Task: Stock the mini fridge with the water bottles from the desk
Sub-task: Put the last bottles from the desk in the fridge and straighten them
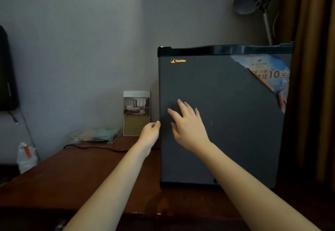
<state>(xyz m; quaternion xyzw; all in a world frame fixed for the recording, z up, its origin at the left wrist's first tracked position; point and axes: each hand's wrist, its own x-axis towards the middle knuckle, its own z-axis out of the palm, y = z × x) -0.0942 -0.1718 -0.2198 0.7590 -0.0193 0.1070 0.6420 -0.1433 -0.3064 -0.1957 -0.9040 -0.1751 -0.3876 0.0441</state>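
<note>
Far left: a dark flat object hangs on the wall; a white plastic bag with a red label stands below it at the desk's end.
Desk: brown wood, running along the wall and carrying everything else.
Clear tray: lies by the wall and holds pale sachets; a black cable runs in front of it.
Card stand: upright, showing a room photo, just beside the fridge's left side.
Left hand: fingers curled, one tip touching the door's left edge; whether they hook behind the edge cannot be told.
Right hand: fingers straight and spread, lying flat on the door's left half and gripping nothing.
Mini fridge: stands upright on the desk's right part, long axis vertical, dark door shut and facing the camera, gold logo upright at the upper left.
Torn sticker: on the door's upper right corner.
Lamp: behind the fridge, shade facing forward.
Curtain: brown, at the far right.
</note>
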